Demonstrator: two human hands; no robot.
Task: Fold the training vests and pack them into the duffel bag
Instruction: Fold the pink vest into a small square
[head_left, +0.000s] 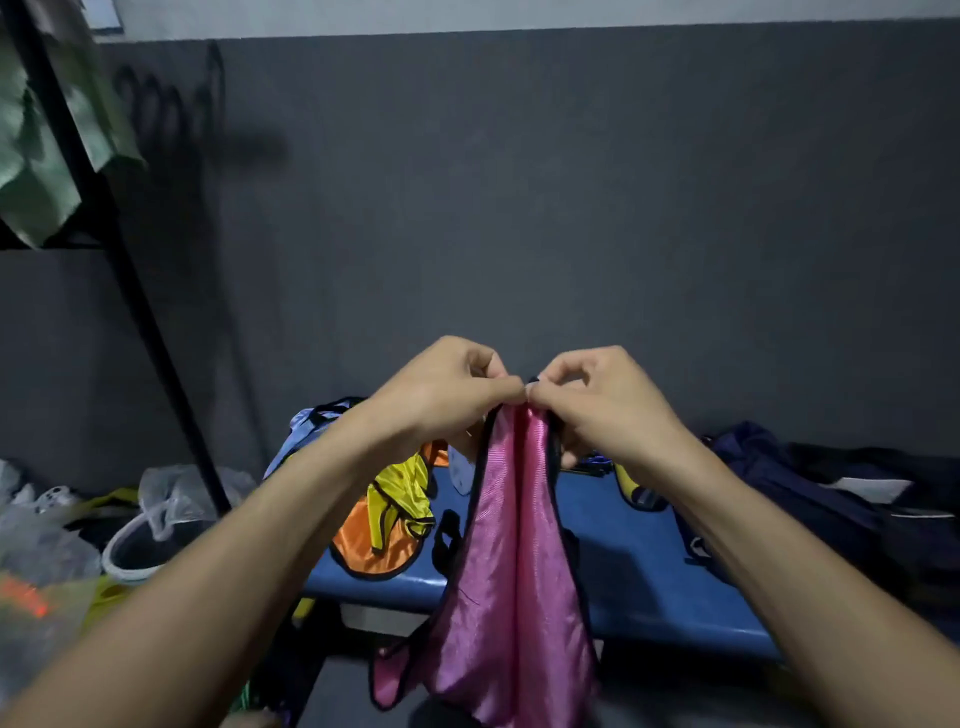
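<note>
Pink vest (511, 561) hangs pinched below both hands' fingers (511, 388).

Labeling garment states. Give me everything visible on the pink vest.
The pink vest is shiny, satin-like fabric edged with black binding. It hangs in the air in front of the blue bench, gathered into long vertical folds and not yet folded flat. The left hand and right hand pinch its top edge side by side. Its lower part flares out, with a strap-like loop at lower left. Whether it touches the bench cannot be told.
</note>
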